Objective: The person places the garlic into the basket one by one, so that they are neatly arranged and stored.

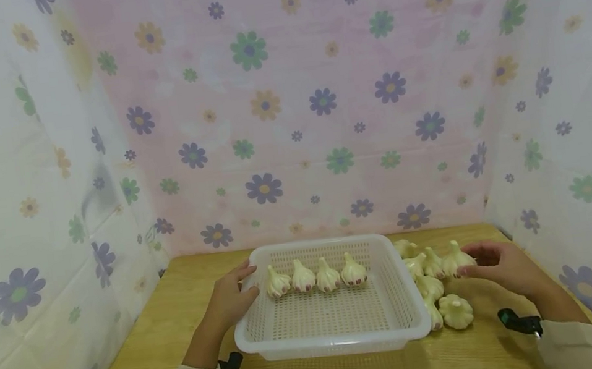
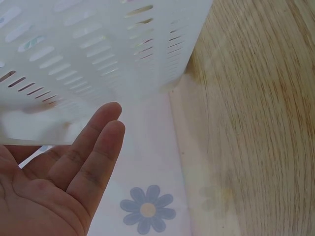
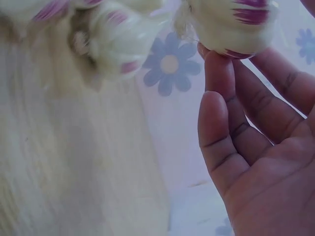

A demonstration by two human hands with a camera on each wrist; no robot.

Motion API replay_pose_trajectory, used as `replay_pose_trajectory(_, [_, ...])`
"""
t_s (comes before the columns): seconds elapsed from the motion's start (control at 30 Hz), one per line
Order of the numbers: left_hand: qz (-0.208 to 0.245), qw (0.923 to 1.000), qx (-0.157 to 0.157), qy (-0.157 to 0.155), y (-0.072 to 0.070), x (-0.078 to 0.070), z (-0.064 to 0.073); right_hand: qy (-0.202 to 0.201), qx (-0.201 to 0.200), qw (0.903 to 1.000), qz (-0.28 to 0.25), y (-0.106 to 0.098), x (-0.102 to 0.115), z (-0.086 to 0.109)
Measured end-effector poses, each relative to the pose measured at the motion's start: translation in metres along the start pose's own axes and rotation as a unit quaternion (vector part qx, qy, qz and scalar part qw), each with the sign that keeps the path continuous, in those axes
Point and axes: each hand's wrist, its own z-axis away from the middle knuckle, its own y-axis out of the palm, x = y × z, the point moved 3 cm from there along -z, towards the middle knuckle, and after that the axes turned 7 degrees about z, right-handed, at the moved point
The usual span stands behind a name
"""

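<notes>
A white plastic basket (image 1: 334, 344) with slotted walls sits on the wooden table. Inside it, several garlic bulbs (image 1: 327, 275) stand in a row toward the back, stems up. At the basket's left rim my left hand (image 1: 230, 299) holds on, thumb over the edge; two of its fingers stretch along the outside in the left wrist view. To the right of the basket, my right hand (image 1: 503, 266) pinches a garlic bulb (image 1: 455, 260) between thumb and fingertips. Purple-streaked skin shows on this bulb (image 3: 234, 24) in the right wrist view, above the fingers.
More garlic bulbs (image 1: 428, 287) lie heaped against the basket's right side, one bulb (image 1: 456, 312) at the near end. The wooden table (image 1: 150, 353) is enclosed at the back and both sides by flower-printed cloth (image 1: 302, 146).
</notes>
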Motion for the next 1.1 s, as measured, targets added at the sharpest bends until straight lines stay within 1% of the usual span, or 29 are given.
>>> replay_pose_trajectory(0.1, [-0.006,1.0,0.0,-0.001,0.001,0.0,0.003,0.001,-0.012,0.9997,0.023,-0.004,0.007,0.003])
replay_pose_trajectory(0.23, [-0.01,0.9999,-0.001,0.0,0.0,-0.001,0.002,-0.016,-0.021,0.9988,0.041,-0.011,0.022,-0.003])
replay_pose_trajectory(0.4, [-0.002,1.0,0.001,-0.006,0.0,0.001,0.002,-0.038,-0.027,0.9979,0.044,-0.013,0.041,-0.014])
replay_pose_trajectory(0.6, [0.004,1.0,0.002,-0.008,0.0,0.0,0.002,-0.069,-0.039,0.996,0.043,-0.013,0.068,-0.024])
replay_pose_trajectory(0.77, [0.005,1.0,0.004,-0.006,0.0,-0.002,0.003,-0.089,-0.024,0.9953,0.028,-0.011,0.089,-0.03])
replay_pose_trajectory(0.87, [0.002,1.0,0.002,-0.004,0.0,-0.002,0.003,-0.095,-0.011,0.9952,0.022,-0.01,0.1,-0.034])
replay_pose_trajectory(1.1, [0.002,1.0,-0.001,-0.005,0.0,0.0,0.002,-0.101,0.0,0.9945,0.027,-0.005,0.122,-0.047])
